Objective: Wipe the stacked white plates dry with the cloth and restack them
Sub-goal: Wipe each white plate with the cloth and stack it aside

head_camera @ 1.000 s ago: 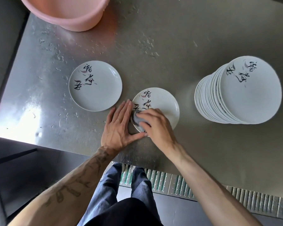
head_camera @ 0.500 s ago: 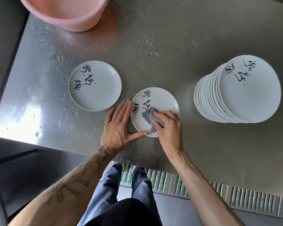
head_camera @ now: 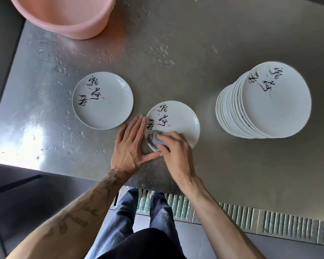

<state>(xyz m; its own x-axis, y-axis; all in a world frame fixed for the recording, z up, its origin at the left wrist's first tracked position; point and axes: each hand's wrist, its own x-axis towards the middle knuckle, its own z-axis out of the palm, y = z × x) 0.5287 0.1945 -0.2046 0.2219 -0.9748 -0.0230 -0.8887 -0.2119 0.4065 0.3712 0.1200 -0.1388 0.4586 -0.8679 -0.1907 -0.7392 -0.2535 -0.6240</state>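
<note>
Now the plate [head_camera: 178,118] being dried lies flat on the counter [head_camera: 195,53] just below the centre of the frame. The right hand [head_camera: 174,148] is bunched over a small grey cloth [head_camera: 153,140], its fingers curled round the wad and pressing it onto the plate's lower left part. The left hand [head_camera: 131,144] holds nothing: its fingers lie straight and flat on the counter against the plate's left rim, thumb stretched along the lower rim as a stop. The likeliest slip, as I judge it, is the plate skating, since the steel is beaded with water and a hard push toward the upper right, away from the bracing hand, would meet nothing to check it. The plate also sits near the counter's lower edge, so a pull toward the body could send it off. A second plate [head_camera: 108,107] lies alone to the upper left, apart from the first. The tall stack [head_camera: 277,107] at the right looks slanted, though that may be the wide lens; a careless lift from it might shift those beneath. The pink tub [head_camera: 67,19] at the upper left is out of the way.
</note>
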